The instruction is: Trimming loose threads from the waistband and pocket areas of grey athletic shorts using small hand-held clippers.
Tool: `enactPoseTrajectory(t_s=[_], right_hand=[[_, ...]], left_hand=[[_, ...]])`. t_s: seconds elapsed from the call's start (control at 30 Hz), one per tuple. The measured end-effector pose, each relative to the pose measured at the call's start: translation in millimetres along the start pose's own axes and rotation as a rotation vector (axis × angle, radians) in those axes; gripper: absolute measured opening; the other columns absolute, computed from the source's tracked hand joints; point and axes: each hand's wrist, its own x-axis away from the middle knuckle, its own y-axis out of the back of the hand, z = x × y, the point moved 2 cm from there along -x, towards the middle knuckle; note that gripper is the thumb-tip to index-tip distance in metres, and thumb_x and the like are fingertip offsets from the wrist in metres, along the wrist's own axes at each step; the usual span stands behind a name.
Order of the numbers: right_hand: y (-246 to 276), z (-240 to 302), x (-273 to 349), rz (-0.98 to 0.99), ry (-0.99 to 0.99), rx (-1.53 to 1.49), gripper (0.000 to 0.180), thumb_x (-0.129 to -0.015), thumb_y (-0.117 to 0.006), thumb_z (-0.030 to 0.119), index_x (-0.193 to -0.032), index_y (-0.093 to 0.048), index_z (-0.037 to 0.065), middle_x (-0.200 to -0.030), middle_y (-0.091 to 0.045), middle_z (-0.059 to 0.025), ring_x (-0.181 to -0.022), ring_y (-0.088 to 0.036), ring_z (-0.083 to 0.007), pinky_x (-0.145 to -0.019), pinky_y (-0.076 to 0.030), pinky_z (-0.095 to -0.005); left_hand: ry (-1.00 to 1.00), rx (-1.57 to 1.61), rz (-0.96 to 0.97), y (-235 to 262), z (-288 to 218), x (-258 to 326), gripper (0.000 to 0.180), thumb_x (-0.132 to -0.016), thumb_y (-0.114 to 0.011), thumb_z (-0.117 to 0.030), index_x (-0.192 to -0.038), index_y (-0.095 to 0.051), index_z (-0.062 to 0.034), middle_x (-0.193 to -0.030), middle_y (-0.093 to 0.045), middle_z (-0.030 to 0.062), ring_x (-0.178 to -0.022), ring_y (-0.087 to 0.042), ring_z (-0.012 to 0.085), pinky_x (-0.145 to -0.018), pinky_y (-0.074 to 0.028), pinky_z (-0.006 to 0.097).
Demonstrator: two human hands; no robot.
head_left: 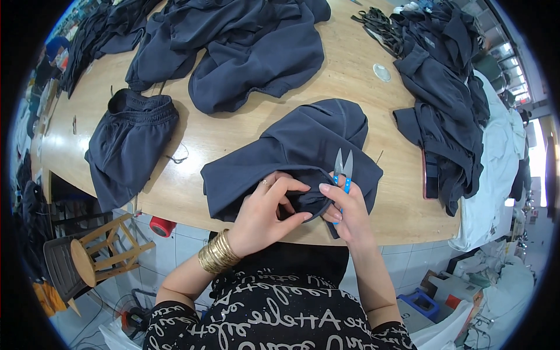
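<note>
Head view: we saw the dark navy folded fabric garment (pixel 291 154) lying at the near edge of the pale wooden table (pixel 192 140). Left hand (pixel 265 213) pinched its hem, fingers curled closed on the cloth. Right hand (pixel 344 213) gripped small blue-handled thread snips (pixel 344 166), blades slightly parted, apparently clear of the cloth. We judged it best to hold the hem taut and cut only loose thread, never the seam.
</note>
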Motion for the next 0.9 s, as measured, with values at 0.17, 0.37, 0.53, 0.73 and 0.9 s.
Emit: enactPoseTrajectory(t_s=[0.17, 0.37, 0.53, 0.73, 0.9], right_hand=[[1.9, 0.0, -1.9, -0.086, 0.127, -0.077, 0.016, -0.088, -0.057, 0.011, -0.074, -0.049, 0.01, -0.057, -0.045, 0.0046, -0.036, -0.032, -0.0032, -0.036, -0.021, -0.0208], [-9.5, -0.1, 5.1, -0.091, 0.106, -0.154, 0.008, -0.09, -0.056, 0.013, -0.086, -0.051, 0.008, -0.055, -0.042, 0.0021, -0.034, -0.032, -0.0061, -0.034, -0.021, -0.0228], [-12.2, 2.4, 9.3, -0.111, 0.129, -0.107, 0.007, -0.09, -0.053, 0.013, -0.095, -0.05, 0.008, -0.057, -0.042, 0.002, -0.033, -0.03, -0.0069, -0.033, -0.022, -0.0223], [-18.1, 4.5, 12.9, -0.14, 0.076, -0.138, 0.007, -0.092, -0.053, 0.014, -0.09, -0.047, 0.011, -0.055, -0.039, 0.0023, -0.033, -0.03, -0.0069, -0.034, -0.022, -0.0224], [-26.5, -1.7, 15.2, -0.121, 0.088, -0.162, 0.007, -0.092, -0.052, 0.014, -0.09, -0.045, 0.012, -0.054, -0.037, 0.0022, -0.034, -0.031, -0.0076, -0.033, -0.022, -0.0231]], left_hand=[[-0.155, 0.125, 0.164, -12.9, 0.5, 16.9, 0.021, -0.08, -0.071, -0.013, -0.098, -0.063, -0.0061, -0.081, -0.056, 0.0031, -0.057, -0.052, 0.0084, -0.052, -0.043, 0.024], [0.445, 0.661, 0.418, -35.5, 23.5, 16.3, 0.042, -0.098, -0.045, -0.031, -0.124, -0.05, 0.001, -0.093, -0.063, 0.006, -0.065, -0.064, 0.0121, -0.051, -0.048, 0.02], [0.44, 0.652, 0.514, -24.0, 19.5, 14.7, 0.041, -0.098, -0.044, -0.032, -0.119, -0.056, 0.0007, -0.097, -0.065, 0.0058, -0.06, -0.064, 0.0118, -0.048, -0.047, 0.019], [0.467, 0.717, 0.49, -25.5, 21.4, 14.7, 0.04, -0.098, -0.046, -0.033, -0.119, -0.055, 0.0002, -0.11, -0.061, 0.0067, -0.09, -0.063, 0.0114, -0.067, -0.052, 0.024], [0.436, 1.071, 0.075, -39.5, 22.9, 15.3, 0.033, -0.097, -0.049, -0.027, -0.117, -0.057, -0.0014, -0.117, -0.059, 0.0066, -0.105, -0.056, 0.0116, -0.093, -0.044, 0.033]])
